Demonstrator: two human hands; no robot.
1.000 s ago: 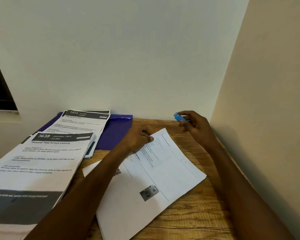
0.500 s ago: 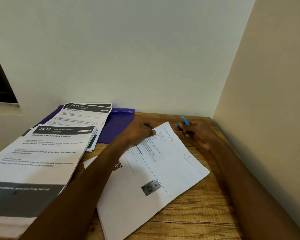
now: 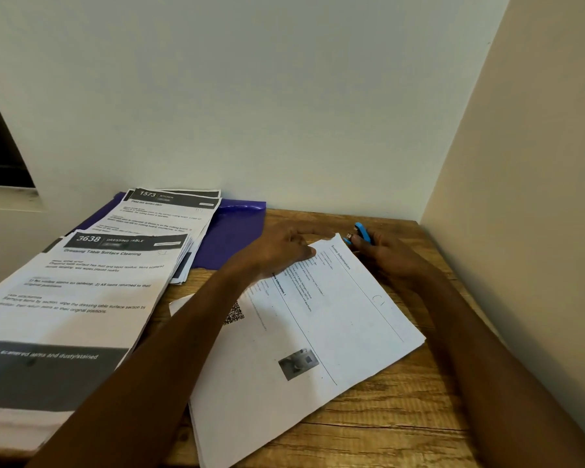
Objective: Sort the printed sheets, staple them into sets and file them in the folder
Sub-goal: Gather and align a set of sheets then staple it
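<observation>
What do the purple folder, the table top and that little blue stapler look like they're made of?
Purple folder: probably thin plastic, since it is glossy with a bright highlight along its far edge.
Table top: wood or a wood-look laminate, matte, with brown grain lines; which one cannot be told.
Blue stapler in the right hand: likely plastic shell, evenly coloured, with a small metal part at the mouth.

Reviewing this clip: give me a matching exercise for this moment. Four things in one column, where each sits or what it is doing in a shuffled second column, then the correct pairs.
Things
1. stapler
2. folder
3. left hand
4. sheet headed 3638

Places or states
A. top of the nearer paper stack on the left
B. pressing on the far corner of the loose sheets
C. gripped in the right hand, at the sheets' corner
D. lying at the back, under the farther paper stack

Pairs: 1-C, 2-D, 3-B, 4-A
</observation>
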